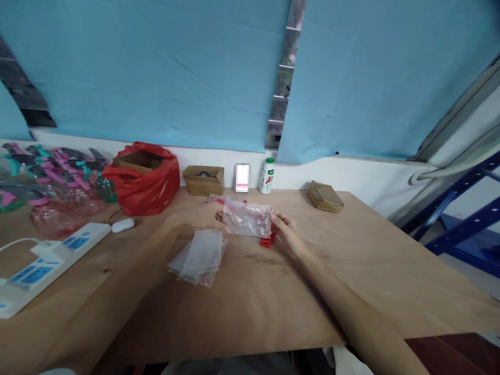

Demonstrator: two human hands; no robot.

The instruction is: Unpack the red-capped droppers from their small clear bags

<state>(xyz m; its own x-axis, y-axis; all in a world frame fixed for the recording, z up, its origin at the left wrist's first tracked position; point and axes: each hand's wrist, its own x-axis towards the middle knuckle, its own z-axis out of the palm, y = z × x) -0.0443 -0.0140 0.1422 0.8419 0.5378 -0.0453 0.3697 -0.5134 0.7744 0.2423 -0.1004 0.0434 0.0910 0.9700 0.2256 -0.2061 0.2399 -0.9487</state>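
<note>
A clear plastic bag (247,220) is stretched sideways between my two hands, above the wooden table (250,307). My left hand (214,216) is closed on its left end, partly hidden behind the plastic. With thumb and fingers, my right hand (285,229) pinches the right edge, where a thin red strip shows. Small red pieces (267,241) lie on the table under the bag's right end; their kind I cannot make out. A loose stack of flat clear plastic bags (203,258) rests just in front of my left hand.
Behind my hands stand a small cardboard box (205,179), an upright phone (242,178) and a white bottle (267,177). Leftward are a red plastic bag (150,182) around a box, several spray bottles (58,203), a power strip (50,263) and a white case (123,225). A brown package (325,196) lies back right.
</note>
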